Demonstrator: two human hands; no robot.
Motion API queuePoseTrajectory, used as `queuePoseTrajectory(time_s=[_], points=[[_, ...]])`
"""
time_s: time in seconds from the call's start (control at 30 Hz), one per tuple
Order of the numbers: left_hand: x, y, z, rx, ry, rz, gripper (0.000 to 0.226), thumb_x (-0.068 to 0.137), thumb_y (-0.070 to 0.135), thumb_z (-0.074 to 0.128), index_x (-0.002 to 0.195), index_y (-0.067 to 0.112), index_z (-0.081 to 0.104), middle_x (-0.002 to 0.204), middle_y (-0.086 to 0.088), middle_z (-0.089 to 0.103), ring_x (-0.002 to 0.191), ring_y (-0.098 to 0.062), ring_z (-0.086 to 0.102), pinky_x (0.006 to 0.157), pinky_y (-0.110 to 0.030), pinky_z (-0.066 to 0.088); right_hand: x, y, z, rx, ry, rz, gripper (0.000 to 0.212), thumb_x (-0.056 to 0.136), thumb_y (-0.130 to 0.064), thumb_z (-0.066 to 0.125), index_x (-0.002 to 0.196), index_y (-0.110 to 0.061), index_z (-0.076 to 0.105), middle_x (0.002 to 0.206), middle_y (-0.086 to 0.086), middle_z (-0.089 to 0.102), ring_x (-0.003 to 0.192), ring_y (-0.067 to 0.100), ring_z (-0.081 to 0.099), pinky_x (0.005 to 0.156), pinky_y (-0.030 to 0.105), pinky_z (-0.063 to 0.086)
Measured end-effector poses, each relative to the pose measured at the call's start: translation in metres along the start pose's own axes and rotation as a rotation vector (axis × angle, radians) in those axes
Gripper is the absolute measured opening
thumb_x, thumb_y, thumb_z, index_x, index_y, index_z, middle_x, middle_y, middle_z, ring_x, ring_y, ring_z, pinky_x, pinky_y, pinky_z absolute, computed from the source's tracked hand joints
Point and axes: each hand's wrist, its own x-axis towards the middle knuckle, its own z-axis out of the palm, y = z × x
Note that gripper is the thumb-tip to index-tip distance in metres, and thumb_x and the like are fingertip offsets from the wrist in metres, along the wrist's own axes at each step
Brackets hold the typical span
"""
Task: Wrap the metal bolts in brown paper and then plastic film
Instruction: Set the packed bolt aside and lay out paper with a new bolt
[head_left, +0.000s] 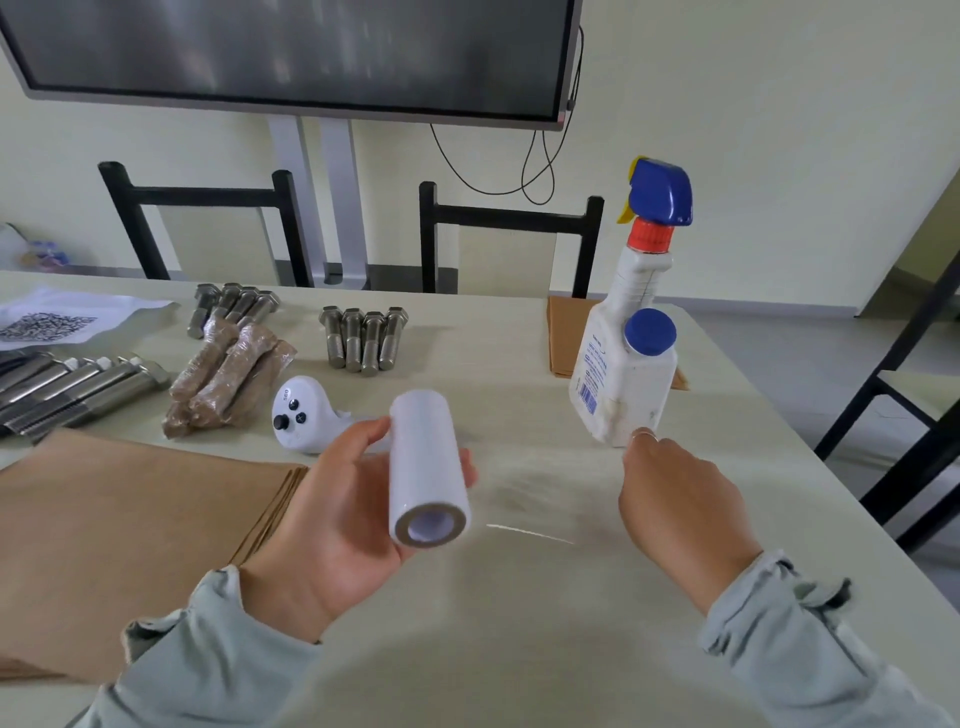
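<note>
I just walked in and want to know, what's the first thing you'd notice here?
The white roll of plastic film stands out first, held up in the left hand near the middle. Next comes the white spray bottle with its blue trigger, standing on the table at the right, just beyond the right hand. Farther back lie bare metal bolts and paper-wrapped bundles.
</note>
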Motion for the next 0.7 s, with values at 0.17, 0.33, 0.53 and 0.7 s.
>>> queuePoseTrajectory(time_s=[0.17,0.33,0.53,0.7], points=[[-0.003,-0.019,0.005,0.528,0.163,0.078,0.06,0.054,0.045,0.078,0.104,0.015,0.061,0.082,-0.005,0.072,0.064,-0.019,0.066,0.057,-0.031,0.055,-0.021,0.008,0.003,-0.211,-0.045,-0.033,0.033,0.09,-0.006,0.034,0.123,-0.01,0.036,0.108,0.0,0.052,0.097,0.019,0.062,0.059,0.026,0.032],[0.003,-0.03,0.008,1.244,0.346,0.397,0.037,0.071,0.055,0.064,0.09,0.025,0.054,0.086,0.008,0.062,0.076,-0.008,0.06,0.06,-0.025,0.042,-0.031,0.011,0.006,-0.29,-0.043,-0.075,0.033,0.086,-0.001,0.039,0.117,-0.011,0.038,0.093,0.001,0.043,0.089,0.016,0.063,0.042,0.024,0.015],[0.008,-0.019,-0.01,1.405,0.379,0.33,0.044,0.079,0.058,0.054,0.1,0.02,0.053,0.101,0.008,0.057,0.09,-0.01,0.056,0.07,-0.027,0.043,-0.033,0.01,0.006,-0.287,0.052,-0.076,0.024,0.081,-0.001,0.05,0.104,-0.007,0.048,0.076,0.001,0.038,0.068,0.016,0.063,0.04,0.024,0.008],[0.004,-0.012,-0.016,1.511,0.363,0.433,0.058,0.086,0.047,0.053,0.138,0.03,0.033,0.137,0.002,0.032,0.123,-0.018,0.04,0.092,-0.029,0.035,-0.034,0.014,0.011,-0.286,0.0,-0.082,0.03,0.086,0.001,0.035,0.112,-0.012,0.038,0.084,-0.001,0.031,0.085,0.014,0.063,0.041,0.024,0.014]])
